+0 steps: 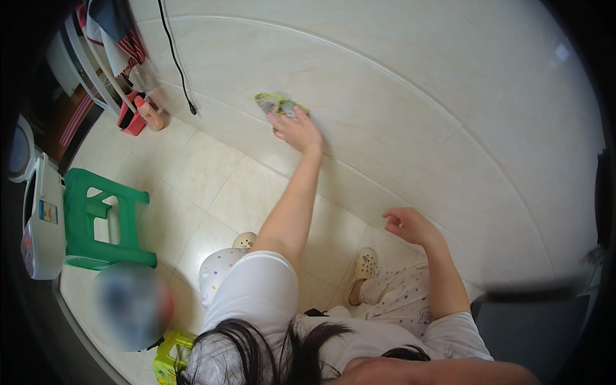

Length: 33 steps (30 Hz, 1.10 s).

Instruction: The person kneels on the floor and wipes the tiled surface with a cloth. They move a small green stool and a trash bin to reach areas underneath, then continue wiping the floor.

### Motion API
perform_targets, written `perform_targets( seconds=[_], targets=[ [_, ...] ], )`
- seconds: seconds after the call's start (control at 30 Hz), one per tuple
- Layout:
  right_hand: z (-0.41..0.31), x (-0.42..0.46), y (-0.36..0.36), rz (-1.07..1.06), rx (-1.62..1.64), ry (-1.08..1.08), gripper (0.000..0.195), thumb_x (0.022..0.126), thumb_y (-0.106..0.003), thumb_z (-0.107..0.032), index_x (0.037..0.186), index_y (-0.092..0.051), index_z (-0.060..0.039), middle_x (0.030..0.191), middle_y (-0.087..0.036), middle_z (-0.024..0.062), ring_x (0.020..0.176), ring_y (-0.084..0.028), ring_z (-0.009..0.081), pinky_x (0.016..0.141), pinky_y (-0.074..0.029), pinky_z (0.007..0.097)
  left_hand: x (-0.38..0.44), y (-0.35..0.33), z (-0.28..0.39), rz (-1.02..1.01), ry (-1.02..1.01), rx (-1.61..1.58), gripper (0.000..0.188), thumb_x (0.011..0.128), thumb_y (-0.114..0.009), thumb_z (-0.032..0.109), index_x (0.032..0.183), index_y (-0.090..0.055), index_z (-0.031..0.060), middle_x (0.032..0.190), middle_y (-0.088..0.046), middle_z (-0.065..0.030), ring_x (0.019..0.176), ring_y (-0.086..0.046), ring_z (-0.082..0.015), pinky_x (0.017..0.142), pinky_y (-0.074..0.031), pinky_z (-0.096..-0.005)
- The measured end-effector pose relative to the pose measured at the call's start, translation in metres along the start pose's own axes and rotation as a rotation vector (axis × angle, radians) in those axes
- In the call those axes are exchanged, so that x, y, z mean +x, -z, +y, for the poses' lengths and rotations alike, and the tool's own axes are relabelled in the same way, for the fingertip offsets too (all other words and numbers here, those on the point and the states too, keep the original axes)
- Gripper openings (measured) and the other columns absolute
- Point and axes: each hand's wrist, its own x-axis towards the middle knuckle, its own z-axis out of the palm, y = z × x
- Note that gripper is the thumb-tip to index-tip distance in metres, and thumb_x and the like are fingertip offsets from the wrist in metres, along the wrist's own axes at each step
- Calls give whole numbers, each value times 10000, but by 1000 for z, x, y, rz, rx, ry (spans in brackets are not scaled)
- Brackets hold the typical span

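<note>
My left hand [297,130] is stretched out to the pale tiled wall [365,110] and holds a grey cloth or pad with a yellow-green edge [276,103] flat against it. The cloth is slightly blurred. Lower and to the right, my right hand [409,226] hangs in front of the wall's lower part with its fingers loosely bent and nothing in them. Above and to the left of the cloth, a black cable [172,53] dangles down the wall, its plug end free.
On the left stand a green plastic stool [127,202], a white appliance [48,226], a pink container [131,126] and a pink bottle [150,114]. A yellow-green stool [166,358] is at bottom left, beside a blurred rounded object [132,305]. A dark grey surface [529,327] lies at lower right.
</note>
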Motion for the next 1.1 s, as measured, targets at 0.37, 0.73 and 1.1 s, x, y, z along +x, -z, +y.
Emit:
perform_targets(
  seconds=[0.37,0.73,1.1],
  targets=[
    [-5,6,-4,-50,-18,2,295,850,-678,-162,1099,-624,-12,829,-683,113,749,-638,232,694,-506,350,-168,26,30,-459,-1036,-18,596,706,-716,175,1262,-566,330,1521,-301,-45,1429,-168,-383,1007,-248,-659],
    [-6,-4,0,-57,-10,-87,302,861,-671,-174,1114,-622,-17,872,-685,118,799,-640,234,716,-508,353,-48,23,-55,-138,-365,46,441,855,-599,187,1252,-496,25,1424,-361,-221,1309,-325,-422,1059,-291,-540],
    [-5,-2,-2,-63,-29,-129,289,874,-670,-178,1121,-627,-34,877,-684,96,800,-630,214,729,-504,336,-123,5,-67,-188,67,-23,485,954,-512,202,1287,-371,-120,1495,-213,-294,1405,-189,-432,1139,-193,-495]
  ],
)
